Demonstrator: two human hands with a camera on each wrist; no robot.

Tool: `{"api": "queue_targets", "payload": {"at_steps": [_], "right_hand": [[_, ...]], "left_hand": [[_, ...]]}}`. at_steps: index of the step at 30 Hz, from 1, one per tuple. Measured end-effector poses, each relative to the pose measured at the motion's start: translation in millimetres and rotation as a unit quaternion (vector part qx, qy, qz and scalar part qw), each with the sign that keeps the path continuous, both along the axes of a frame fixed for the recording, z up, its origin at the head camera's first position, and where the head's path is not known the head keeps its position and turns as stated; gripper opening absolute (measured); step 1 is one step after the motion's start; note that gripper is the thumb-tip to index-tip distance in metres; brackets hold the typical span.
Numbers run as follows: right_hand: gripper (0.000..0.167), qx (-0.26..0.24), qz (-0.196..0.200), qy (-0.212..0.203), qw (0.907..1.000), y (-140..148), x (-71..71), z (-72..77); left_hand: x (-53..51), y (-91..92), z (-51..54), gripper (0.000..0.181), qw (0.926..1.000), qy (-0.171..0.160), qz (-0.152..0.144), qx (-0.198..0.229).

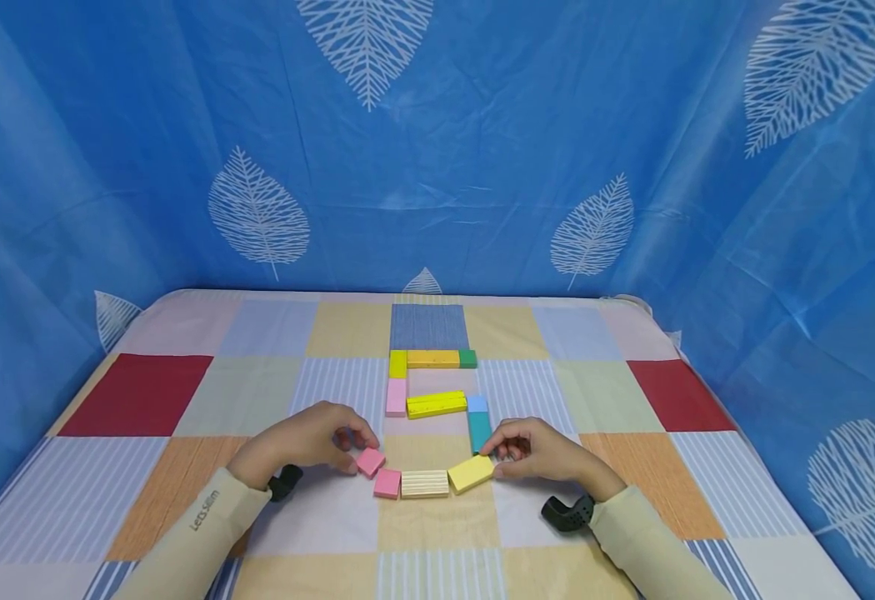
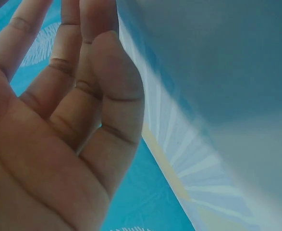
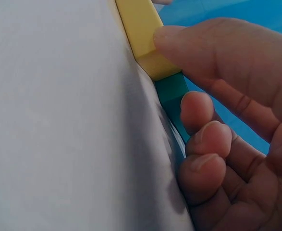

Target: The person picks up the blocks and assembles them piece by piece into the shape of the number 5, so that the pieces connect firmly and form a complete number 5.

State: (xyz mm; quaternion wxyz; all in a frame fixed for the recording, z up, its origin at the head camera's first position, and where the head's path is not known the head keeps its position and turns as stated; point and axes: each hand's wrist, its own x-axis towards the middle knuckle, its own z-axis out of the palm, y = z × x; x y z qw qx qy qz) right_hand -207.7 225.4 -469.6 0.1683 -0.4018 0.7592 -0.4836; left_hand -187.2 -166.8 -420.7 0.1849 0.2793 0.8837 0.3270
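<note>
In the head view, my left hand (image 1: 321, 435) pinches a small pink block (image 1: 370, 462) between thumb and index finger, at the lower left of a row of blocks. No block shows in the left wrist view, only the hand (image 2: 68, 110). My right hand (image 1: 542, 454) pinches a yellow block (image 1: 472, 474) set at a slant; the right wrist view shows the thumb on its side. Between them lie a second pink block (image 1: 387, 483) and a ridged pale wood block (image 1: 425, 484). A teal block (image 1: 479, 432) stretches just beyond the yellow one.
Farther back lie a light-blue block (image 1: 477, 403), a yellow block in the middle (image 1: 436, 405), a light-pink block (image 1: 396, 397), a yellow-green block (image 1: 397, 364), an orange block (image 1: 433, 359) and a green block (image 1: 467, 359). The patchwork cloth (image 1: 317, 533) meets a blue curtain (image 1: 437, 167).
</note>
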Motion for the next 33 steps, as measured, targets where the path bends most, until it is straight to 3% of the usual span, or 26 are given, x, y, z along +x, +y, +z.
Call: {"api": "queue_targets", "payload": {"at_steps": [33], "right_hand": [[0.023,0.004,-0.005,0.0,1.0,0.2,0.2,0.4]], "left_hand": [[1.2,1.4,1.7,0.031,0.9999,0.003,-0.011,-0.003]]}}
